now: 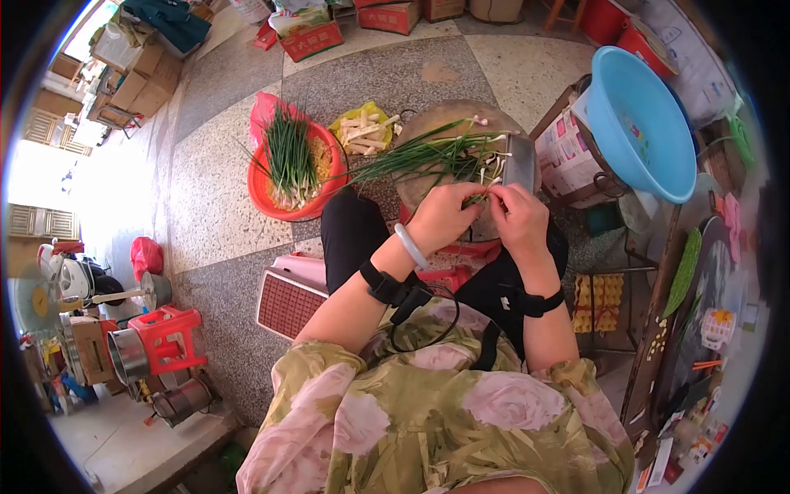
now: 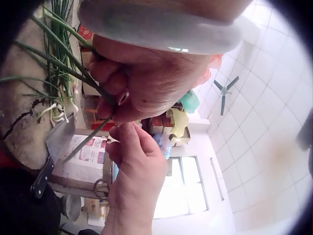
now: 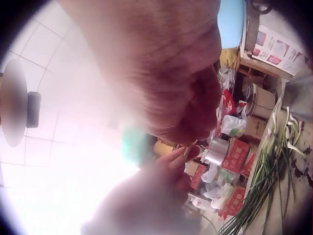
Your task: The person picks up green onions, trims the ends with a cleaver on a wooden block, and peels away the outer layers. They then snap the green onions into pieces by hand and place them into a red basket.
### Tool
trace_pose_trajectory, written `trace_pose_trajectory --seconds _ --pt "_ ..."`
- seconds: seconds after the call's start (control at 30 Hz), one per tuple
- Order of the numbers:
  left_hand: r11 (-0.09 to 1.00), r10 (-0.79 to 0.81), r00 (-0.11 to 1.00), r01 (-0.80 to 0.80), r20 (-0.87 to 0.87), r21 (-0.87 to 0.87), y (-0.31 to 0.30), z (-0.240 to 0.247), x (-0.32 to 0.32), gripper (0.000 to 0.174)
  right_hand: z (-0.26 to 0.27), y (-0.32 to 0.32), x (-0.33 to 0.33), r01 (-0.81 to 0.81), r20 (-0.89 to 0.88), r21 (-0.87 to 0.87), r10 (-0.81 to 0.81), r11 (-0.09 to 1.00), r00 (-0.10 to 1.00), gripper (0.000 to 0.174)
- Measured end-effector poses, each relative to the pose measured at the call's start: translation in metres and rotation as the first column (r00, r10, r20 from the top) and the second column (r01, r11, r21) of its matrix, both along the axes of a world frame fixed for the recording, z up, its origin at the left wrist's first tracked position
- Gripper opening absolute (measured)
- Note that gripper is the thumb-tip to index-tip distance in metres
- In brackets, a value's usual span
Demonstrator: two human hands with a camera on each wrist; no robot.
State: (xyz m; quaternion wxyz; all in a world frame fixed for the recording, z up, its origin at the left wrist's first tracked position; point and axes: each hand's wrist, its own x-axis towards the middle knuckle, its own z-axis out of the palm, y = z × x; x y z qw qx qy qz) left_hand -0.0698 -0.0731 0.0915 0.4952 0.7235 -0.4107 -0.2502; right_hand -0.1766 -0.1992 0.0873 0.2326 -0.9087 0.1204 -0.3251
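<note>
My left hand (image 1: pixel 444 217) grips a few green onions (image 2: pixel 73 66) whose leaves run out past its curled fingers in the left wrist view. Close against it, my right hand (image 1: pixel 520 217) pinches with thumb and forefinger at the onion's end; what lies between those fingertips is too small to tell. Behind both hands, more green onions (image 1: pixel 428 156) with white bulbs lie on a round wooden block (image 1: pixel 453 111). A cleaver (image 1: pixel 518 163) rests flat on the block's right side, its black handle (image 2: pixel 42 180) showing in the left wrist view.
Left of the block stands a red basket (image 1: pixel 257 191) with green onions and yellow bits. A yellow bag (image 1: pixel 362 128) of pale cut sticks is between them. At right, a blue basin (image 1: pixel 642 123) sits above a printed carton (image 1: pixel 568 160). A pink-framed box (image 1: pixel 288 300) lies near the left knee.
</note>
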Motion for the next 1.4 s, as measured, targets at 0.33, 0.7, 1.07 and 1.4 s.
trace_pose_trajectory --seconds 0.33,0.7,1.07,1.4 --pt "0.999 0.014 1.0 -0.013 0.028 -0.032 0.001 -0.01 0.004 0.028 -0.004 -0.01 -0.003 0.042 0.007 0.072 -0.043 0.997 0.999 0.008" --pt "0.998 -0.058 0.941 0.052 -0.334 -0.026 -0.002 -0.015 0.01 0.02 -0.025 -0.026 -0.016 -0.048 0.025 0.823 0.049 0.565 0.998 0.024" --pt "0.99 -0.122 0.888 0.142 -0.444 0.013 -0.001 -0.007 0.01 0.019 -0.023 -0.014 -0.01 -0.099 0.065 0.936 0.111 0.338 0.992 0.014" --pt "0.996 -0.078 0.837 0.093 -0.542 -0.001 -0.004 -0.014 0.005 0.018 -0.015 -0.005 -0.007 -0.076 0.015 0.926 0.165 0.37 0.986 0.014"
